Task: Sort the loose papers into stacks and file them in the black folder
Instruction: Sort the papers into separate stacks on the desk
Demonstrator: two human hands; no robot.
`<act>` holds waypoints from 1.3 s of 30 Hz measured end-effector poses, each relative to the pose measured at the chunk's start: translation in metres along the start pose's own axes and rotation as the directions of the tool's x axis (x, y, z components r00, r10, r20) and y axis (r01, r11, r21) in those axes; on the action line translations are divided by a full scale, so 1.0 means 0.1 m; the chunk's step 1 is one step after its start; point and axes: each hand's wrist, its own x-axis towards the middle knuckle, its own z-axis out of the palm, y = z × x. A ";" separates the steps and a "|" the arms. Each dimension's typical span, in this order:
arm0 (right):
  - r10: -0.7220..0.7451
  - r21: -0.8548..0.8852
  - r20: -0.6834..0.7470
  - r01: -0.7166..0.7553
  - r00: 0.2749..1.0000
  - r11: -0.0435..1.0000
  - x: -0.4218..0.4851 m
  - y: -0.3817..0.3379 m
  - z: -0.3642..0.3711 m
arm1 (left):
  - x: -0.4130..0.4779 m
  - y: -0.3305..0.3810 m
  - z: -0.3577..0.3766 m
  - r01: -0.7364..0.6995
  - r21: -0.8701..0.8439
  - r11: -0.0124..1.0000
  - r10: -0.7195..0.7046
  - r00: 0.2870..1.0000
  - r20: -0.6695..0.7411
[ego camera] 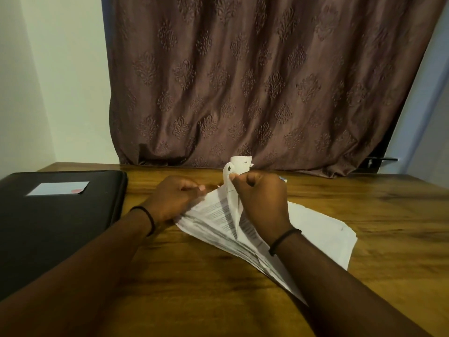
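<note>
We're mid-sort: right hand [261, 203] has its fingers [234, 177] pinched on one crumpled sheet [237, 166], peeling it up off the loose papers [218, 222]. Left hand [173, 198] presses the pile's left edge, fingers curled together on it. Peel slowly and keep the pile pinned so it doesn't fan further. Black folder [60, 215] lies closed left of the pile on the table [194, 276], apart from it. Curtain [255, 81] behind; nothing blocks.
</note>
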 end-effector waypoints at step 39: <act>-0.367 -0.372 0.334 0.479 0.868 0.795 -0.10 -0.03 0.16 | -0.20 0.53 -0.15 -0.635 0.132 0.761 0.448 0.369 -0.814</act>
